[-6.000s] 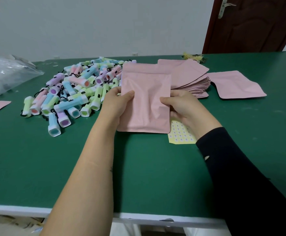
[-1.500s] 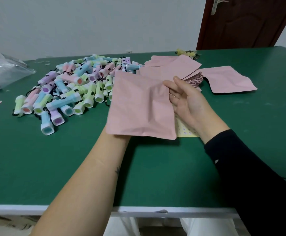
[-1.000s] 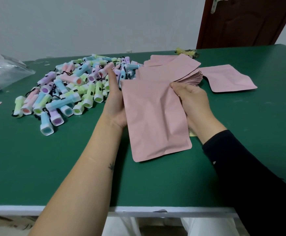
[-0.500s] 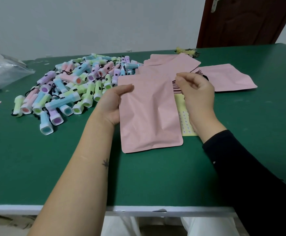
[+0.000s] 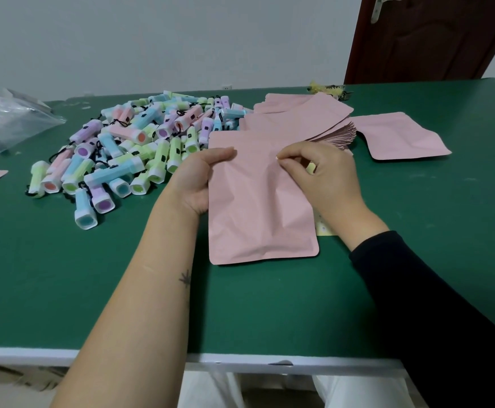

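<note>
On the green table [image 5: 63, 290] the pink pouch [image 5: 258, 213] lies flat, near the front edge. The left hand [image 5: 196, 178] grips its left edge, thumb on top. The right hand [image 5: 323, 175] pinches its upper face with curled fingers, hiding most of a yellow sticker sheet [image 5: 324, 229]. Beyond lie a heap of pastel flashlights [image 5: 134, 142] on the left and a stack of pink pouches [image 5: 305, 119] just behind the hands.

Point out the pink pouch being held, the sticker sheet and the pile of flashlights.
pink pouch [image 5: 258, 207]: head view, middle of its front face.
sticker sheet [image 5: 324, 229]: head view, yellow corner beside the right wrist.
pile of flashlights [image 5: 128, 133]: head view, pink flashlight mid-pile.
</note>
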`<action>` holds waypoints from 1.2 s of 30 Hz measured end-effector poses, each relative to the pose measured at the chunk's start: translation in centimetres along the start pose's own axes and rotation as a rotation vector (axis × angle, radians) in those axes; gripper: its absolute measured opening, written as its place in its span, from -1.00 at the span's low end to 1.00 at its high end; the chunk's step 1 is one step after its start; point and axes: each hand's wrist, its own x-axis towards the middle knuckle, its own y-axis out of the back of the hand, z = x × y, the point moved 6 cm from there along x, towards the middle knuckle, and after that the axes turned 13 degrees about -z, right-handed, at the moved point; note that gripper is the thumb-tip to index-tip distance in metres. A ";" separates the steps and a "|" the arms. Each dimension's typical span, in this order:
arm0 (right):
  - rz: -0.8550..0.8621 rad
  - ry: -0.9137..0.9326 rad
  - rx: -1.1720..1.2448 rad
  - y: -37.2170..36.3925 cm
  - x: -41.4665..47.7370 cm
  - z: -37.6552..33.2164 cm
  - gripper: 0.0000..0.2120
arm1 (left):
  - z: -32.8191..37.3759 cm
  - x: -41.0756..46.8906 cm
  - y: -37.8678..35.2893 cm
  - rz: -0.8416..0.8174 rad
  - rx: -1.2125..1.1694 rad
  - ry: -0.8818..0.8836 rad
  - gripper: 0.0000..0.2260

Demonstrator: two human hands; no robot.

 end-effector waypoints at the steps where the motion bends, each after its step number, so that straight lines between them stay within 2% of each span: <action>1: -0.001 0.005 -0.016 0.0 0.0 0.0 -0.90 | 0.0 0.0 0.0 0.000 -0.002 0.000 -0.73; 6: -0.018 0.065 -0.078 -0.1 0.2 -0.1 -0.92 | 0.3 -0.1 0.0 0.008 0.007 0.000 -0.75; 11: -0.065 0.021 -0.067 -0.3 0.3 0.4 -0.92 | 0.1 0.2 0.2 0.014 0.025 0.010 -0.65; 16: -0.133 -0.020 -0.068 -0.6 0.5 0.8 -0.92 | 0.0 0.3 0.5 0.016 0.010 0.022 -0.83; 22: -0.185 -0.020 -0.063 -1.1 0.5 1.0 -0.85 | 0.1 0.1 0.8 0.024 -0.024 0.006 -0.84; 25: -0.116 -0.130 0.170 -1.1 0.5 1.5 -0.66 | 0.3 0.0 0.8 0.034 -0.019 -0.007 -0.78; 28: -0.008 -0.405 0.542 -1.1 0.2 3.3 -0.53 | 0.2 0.0 0.7 0.034 -0.008 -0.017 -0.75; 30: -0.093 -0.547 0.799 -2.1 -0.1 4.3 -0.62 | 0.2 0.0 0.7 0.029 0.002 -0.029 -0.79; 32: -0.186 -0.588 0.962 -3.0 -0.5 4.4 -0.75 | 0.3 0.1 0.6 0.021 0.009 -0.039 -0.83; 36: -0.239 -0.571 0.973 -3.7 -0.8 4.3 -0.73 | 0.4 0.2 0.5 0.008 0.024 -0.054 -0.85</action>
